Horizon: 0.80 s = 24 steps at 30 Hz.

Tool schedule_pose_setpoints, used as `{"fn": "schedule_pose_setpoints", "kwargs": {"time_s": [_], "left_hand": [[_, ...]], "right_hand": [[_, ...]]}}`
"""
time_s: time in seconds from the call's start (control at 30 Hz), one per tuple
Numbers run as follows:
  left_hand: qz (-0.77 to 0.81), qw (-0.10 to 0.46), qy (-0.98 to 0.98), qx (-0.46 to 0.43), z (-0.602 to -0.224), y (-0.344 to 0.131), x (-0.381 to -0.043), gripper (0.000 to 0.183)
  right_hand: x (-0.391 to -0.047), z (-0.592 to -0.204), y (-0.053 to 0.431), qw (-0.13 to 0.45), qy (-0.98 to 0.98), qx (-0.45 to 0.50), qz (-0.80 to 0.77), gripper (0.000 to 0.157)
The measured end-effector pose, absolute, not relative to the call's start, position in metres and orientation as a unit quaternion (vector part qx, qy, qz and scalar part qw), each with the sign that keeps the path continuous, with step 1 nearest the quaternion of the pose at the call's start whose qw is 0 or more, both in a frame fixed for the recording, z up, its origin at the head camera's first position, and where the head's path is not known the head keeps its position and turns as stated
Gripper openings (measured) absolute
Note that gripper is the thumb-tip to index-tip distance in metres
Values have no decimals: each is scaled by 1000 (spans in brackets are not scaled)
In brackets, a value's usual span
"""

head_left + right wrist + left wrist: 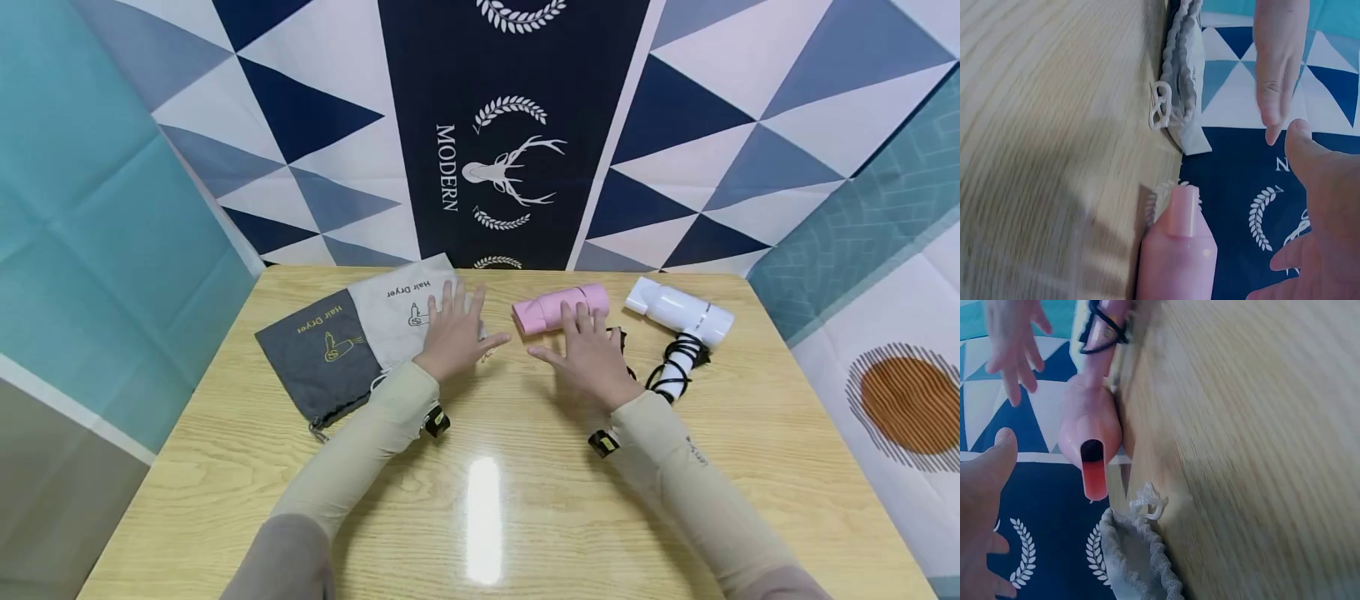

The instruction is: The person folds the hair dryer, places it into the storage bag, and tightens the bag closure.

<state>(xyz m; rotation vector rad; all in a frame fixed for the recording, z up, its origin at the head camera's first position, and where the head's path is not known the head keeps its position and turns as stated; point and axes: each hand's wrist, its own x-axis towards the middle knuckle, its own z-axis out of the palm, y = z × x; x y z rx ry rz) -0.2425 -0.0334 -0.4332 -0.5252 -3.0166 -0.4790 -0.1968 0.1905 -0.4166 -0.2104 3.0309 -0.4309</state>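
Note:
In the head view my left hand (452, 335) is spread above the right part of a light grey drawstring bag (390, 304) printed "Hair Dryer". My right hand (592, 354), fingers spread, hovers at the near side of a pink hair dryer (551, 310) and hides its handle. The left wrist view shows that handle with a black cord (1107, 344) wound round it; the nozzle (1094, 478) faces the camera. Both wrist views show the hands raised off the table, with nothing in them. From the right wrist view, the pink body (1175, 262) lies below my right hand.
A dark grey drawstring bag (318, 354) lies left, touching the light grey one. To the right rests a white hair dryer (682, 312), its black cord (671, 367) coiled round the handle. Patterned cloth (517, 167) stands behind the wooden table (405, 517).

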Motion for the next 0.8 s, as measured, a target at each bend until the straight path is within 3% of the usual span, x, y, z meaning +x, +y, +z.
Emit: {"fn": "schedule_pose_setpoints", "kwargs": {"time_s": [0.37, 0.67, 0.8], "left_hand": [[-174, 7, -965, -196, -436, -10, -255, 91], [-155, 43, -963, -215, -444, 8, -266, 92], [-161, 25, -963, -216, -444, 17, -268, 90]], "right_hand": [[-197, -412, 210, 47, 992, -43, -110, 106], [-193, -413, 219, 42, 993, -22, -110, 109], [-189, -418, 225, 37, 993, -5, -109, 109]]}}
